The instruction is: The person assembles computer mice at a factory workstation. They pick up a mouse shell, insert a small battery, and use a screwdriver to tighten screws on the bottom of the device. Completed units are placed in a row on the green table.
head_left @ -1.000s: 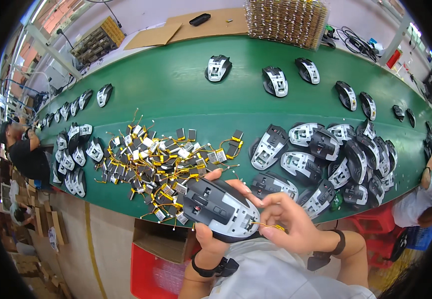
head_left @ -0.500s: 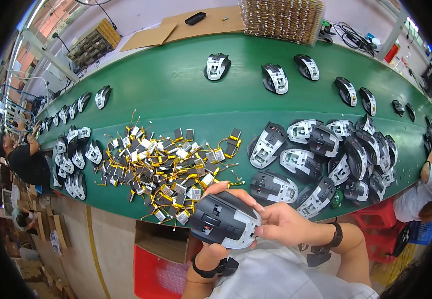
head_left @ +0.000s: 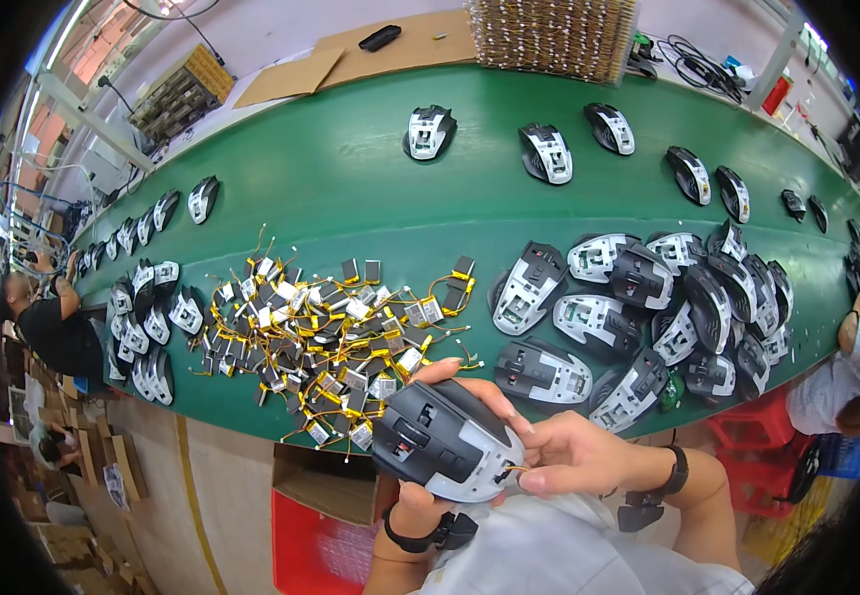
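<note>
1. A black and grey plastic computer mouse shell [head_left: 447, 441] is held at the lower centre of the frame, just in front of the near edge of the long green counter [head_left: 350, 178].
2. The shell is gripped from below by the left hand [head_left: 420, 501], whose fingers are curled up around its underside and rear.
3. The shell's right side is grasped by the right hand [head_left: 573, 456]; the fingertips are pinched at its lower right edge, where a thin yellow wire seems to show.
4. A heap of small silver battery cells with yellow leads [head_left: 321, 332] is spread on the counter just beyond the hands.
5. A crowded pile of open black and white mouse housings [head_left: 648, 307] is seen at the right of the frame.
6. A slip is judged possible: the shell is held off the counter's edge, so a loosened grip would let it fall toward the red crate [head_left: 321, 540] below.
7. The fine wire could be pinched or torn if pulled too hard.
</note>
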Available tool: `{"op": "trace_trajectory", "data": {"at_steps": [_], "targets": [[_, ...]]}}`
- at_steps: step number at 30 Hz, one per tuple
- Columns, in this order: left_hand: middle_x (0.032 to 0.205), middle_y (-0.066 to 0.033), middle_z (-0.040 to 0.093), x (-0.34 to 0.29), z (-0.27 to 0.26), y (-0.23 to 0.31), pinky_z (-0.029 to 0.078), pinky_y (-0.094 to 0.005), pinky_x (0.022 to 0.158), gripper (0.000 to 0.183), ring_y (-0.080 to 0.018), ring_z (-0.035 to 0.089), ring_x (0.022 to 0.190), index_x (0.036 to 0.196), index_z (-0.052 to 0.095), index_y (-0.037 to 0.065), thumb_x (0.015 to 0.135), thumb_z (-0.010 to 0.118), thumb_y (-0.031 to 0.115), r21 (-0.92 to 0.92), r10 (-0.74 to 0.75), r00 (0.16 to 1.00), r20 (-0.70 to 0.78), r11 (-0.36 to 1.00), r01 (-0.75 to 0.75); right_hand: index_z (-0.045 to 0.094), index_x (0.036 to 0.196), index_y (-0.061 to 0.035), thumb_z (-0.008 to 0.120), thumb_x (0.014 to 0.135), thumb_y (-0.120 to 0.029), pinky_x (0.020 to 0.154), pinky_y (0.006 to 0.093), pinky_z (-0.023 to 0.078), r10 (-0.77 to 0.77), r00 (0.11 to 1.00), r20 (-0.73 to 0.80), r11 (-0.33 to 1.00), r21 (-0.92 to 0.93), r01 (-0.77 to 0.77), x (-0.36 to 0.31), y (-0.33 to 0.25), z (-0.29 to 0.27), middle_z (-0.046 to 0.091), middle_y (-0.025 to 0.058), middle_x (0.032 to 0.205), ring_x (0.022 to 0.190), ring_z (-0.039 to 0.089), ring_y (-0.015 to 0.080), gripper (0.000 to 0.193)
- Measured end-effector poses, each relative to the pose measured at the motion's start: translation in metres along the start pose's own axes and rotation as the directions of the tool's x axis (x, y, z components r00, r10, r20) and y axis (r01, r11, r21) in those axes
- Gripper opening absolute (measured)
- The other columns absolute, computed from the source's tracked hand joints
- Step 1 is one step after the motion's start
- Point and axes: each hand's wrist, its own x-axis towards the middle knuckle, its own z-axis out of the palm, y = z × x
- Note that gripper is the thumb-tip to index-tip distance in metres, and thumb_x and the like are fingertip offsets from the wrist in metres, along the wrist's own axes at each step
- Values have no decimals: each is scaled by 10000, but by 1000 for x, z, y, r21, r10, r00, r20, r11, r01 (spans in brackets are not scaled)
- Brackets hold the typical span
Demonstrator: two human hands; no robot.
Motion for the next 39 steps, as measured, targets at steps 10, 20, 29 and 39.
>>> {"op": "trace_trajectory", "data": {"at_steps": [10, 20, 29, 39], "targets": [[973, -189, 573, 4, -8, -4, 588, -383, 658, 1055, -300, 659, 799, 1382, 321, 26, 723, 579, 808, 16, 32, 999, 12, 999, -32, 619, 909, 59, 616, 956, -140, 668, 267, 510, 21, 1000, -5, 991, 136, -20, 9, 1, -1, 663, 85, 788, 817, 664, 139, 204], [1119, -236, 556, 3, -17, -6, 593, -415, 771, 1155, -336, 646, 980, 1445, 240, 32, 645, 806, 643, -216, -49, 993, 111, 974, 72, 643, 1046, 74, 647, 940, -139, 699, 267, 530, -10, 1000, 8, 991, 136, 8, 10, 5, -3, 703, 116, 881, 766, 655, 128, 238], [1119, -230, 559, 4, -10, -4, 581, -384, 776, 1153, -307, 644, 979, 1438, 236, -10, 668, 784, 651, -220, -34, 989, 143, 973, 65, 679, 1010, 70, 750, 846, -82, 717, 286, 559, -148, 989, -6, 958, 246, 145, 12, 27, -10, 715, 145, 921, 765, 673, 146, 235], [1097, -204, 573, 1, 9, 5, 538, -353, 807, 1126, -256, 639, 954, 1429, 241, -6, 692, 711, 704, -32, -25, 985, 168, 999, 31, 677, 919, 86, 827, 743, -46, 730, 352, 588, -297, 955, -3, 892, 356, 279, 14, 42, -20, 704, 187, 904, 820, 706, 245, 265]]}}
